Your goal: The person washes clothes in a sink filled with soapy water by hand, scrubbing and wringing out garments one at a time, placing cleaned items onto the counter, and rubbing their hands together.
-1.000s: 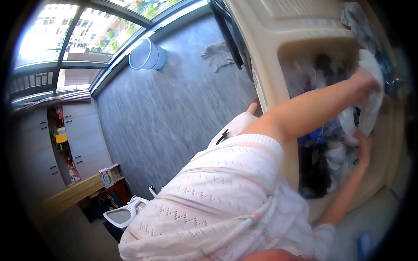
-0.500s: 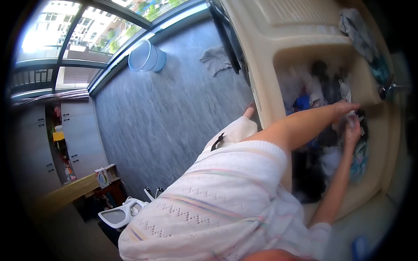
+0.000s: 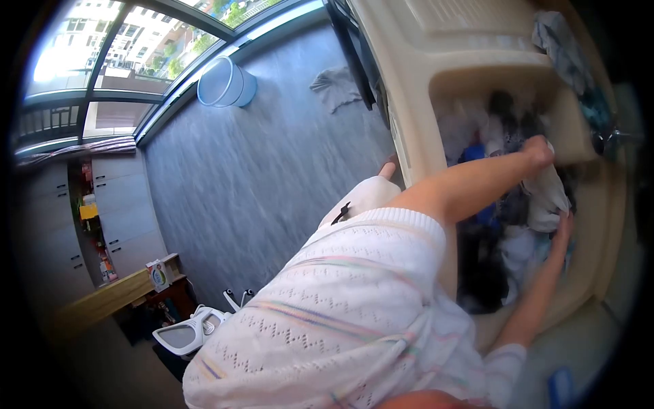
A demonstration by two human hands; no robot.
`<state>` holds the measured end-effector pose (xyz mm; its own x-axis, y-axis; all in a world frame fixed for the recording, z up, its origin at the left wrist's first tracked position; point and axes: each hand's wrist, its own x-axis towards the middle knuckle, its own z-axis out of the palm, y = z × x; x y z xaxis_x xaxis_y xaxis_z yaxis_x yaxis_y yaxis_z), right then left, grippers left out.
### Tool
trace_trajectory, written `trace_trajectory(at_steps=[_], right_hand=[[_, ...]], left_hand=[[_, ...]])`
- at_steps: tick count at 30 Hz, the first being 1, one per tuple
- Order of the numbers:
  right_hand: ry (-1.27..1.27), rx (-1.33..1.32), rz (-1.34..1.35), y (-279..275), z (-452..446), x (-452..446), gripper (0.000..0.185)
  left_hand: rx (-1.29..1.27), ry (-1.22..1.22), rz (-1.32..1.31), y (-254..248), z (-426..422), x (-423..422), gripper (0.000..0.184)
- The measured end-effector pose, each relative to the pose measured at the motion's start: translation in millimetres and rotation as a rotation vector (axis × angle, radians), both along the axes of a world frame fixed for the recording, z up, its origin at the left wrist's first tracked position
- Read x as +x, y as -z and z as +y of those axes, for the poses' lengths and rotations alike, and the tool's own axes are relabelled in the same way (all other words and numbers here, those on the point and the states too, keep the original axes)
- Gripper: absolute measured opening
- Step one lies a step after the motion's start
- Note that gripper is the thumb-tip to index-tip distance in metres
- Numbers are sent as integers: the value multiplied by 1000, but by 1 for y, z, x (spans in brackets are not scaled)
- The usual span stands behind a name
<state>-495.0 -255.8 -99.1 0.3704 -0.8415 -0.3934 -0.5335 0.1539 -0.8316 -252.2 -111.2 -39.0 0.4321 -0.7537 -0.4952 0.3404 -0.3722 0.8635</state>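
Note:
A wet-looking white cloth (image 3: 547, 200) is stretched between my two hands over the basin. My left hand (image 3: 540, 152) is closed on its upper end, near the basin's far corner. Lower down, my right hand (image 3: 564, 230) pinches the opposite edge. Beneath them, mixed laundry lies heaped in the beige sink basin (image 3: 446, 87). Among it are a blue piece (image 3: 486, 217), a black garment (image 3: 480, 273) and a pale cloth (image 3: 519, 251). My left forearm hides part of the heap, and the cloth's exact kind does not show.
A ribbed washboard surface (image 3: 470, 20) adjoins the basin. Grey cloth (image 3: 560, 51) hangs over the rim by a metal faucet (image 3: 623, 136). On the grey floor are a light-blue bucket (image 3: 228, 85) and a crumpled grey cloth (image 3: 336, 88). A white-framed chair (image 3: 191, 334) stands behind me.
My hands have moved apart, the left slightly up and the right downward. The white cloth, earlier bunched between them, is now spread out.

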Motion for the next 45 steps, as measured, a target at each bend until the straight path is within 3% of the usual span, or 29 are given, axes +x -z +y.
trace_trajectory(at_steps=[1, 3, 5, 7, 10, 13, 14, 16, 18, 19, 20, 21, 24, 25, 28, 29, 32, 33, 36, 37, 40, 44, 45], right_hand=[[163, -195, 85, 24, -8, -13, 37], [33, -417, 511, 53, 33, 13, 38], [-170, -455, 695, 55, 46, 22, 38], [-439, -311, 629, 40, 44, 19, 36], [-136, -515, 159, -16, 56, 35, 31], [-385, -566, -189, -77, 116, 96, 26], [-431, -629, -250, -96, 147, 115, 25], [-513, -761, -370, -126, 193, 143, 23], [-306, -931, -215, -88, 168, 141, 22], [-208, -1014, -141, -62, 144, 135, 22], [20, -704, -49, -40, 108, 117, 25], [97, -242, -264, -9, 74, 90, 31], [132, -87, 153, -23, 61, 58, 36], [47, -138, 128, -30, 58, 50, 36], [-188, -224, -3, -75, 80, 53, 39], [-259, -215, -81, -95, 91, 64, 39], [-362, -194, -216, -143, 106, 80, 37], [-383, -188, -242, -151, 106, 81, 37], [-301, -122, -233, -117, 96, 70, 34], [-271, -136, -169, -99, 93, 65, 33], [-361, -237, 47, -71, 96, 62, 34], [-266, -141, -15, -52, 92, 50, 40], [-169, -136, -31, -53, 95, 47, 41]], left_hand=[[30, 20, -17, 10, -6, 5, 28], [30, 194, -61, 17, -8, 7, 40], [69, 228, -54, 0, 4, -1, 47], [96, 249, -28, -3, 8, -7, 55], [63, 177, 211, -37, 38, 7, 54], [174, -3, 408, -52, 41, 3, 43], [166, 19, 359, -40, 38, 0, 39], [60, 296, 26, 0, 14, -4, 31], [-229, 789, -921, 66, -28, -12, 22], [-186, 809, -1135, 45, -14, -11, 21], [-140, 827, -1346, 32, -7, -9, 19], [-147, 988, -1322, 31, -24, -11, 23], [-24, 161, -443, 16, -10, -23, 25], [124, 294, -546, 3, -5, -19, 37], [-69, 429, -1142, -30, 24, -13, 55], [-280, 560, -976, -33, 18, -17, 71], [-409, 626, -788, -35, 12, -27, 70], [-332, 721, -805, -39, 7, -19, 61], [-250, 637, -781, -66, 13, 1, 52], [-348, 499, -838, -57, 11, 1, 40], [-379, 295, -171, -54, 9, 12, 40], [-1049, 103, -1160, -22, 3, 34, 27], [-934, 251, -330, -16, -5, 30, 21]])
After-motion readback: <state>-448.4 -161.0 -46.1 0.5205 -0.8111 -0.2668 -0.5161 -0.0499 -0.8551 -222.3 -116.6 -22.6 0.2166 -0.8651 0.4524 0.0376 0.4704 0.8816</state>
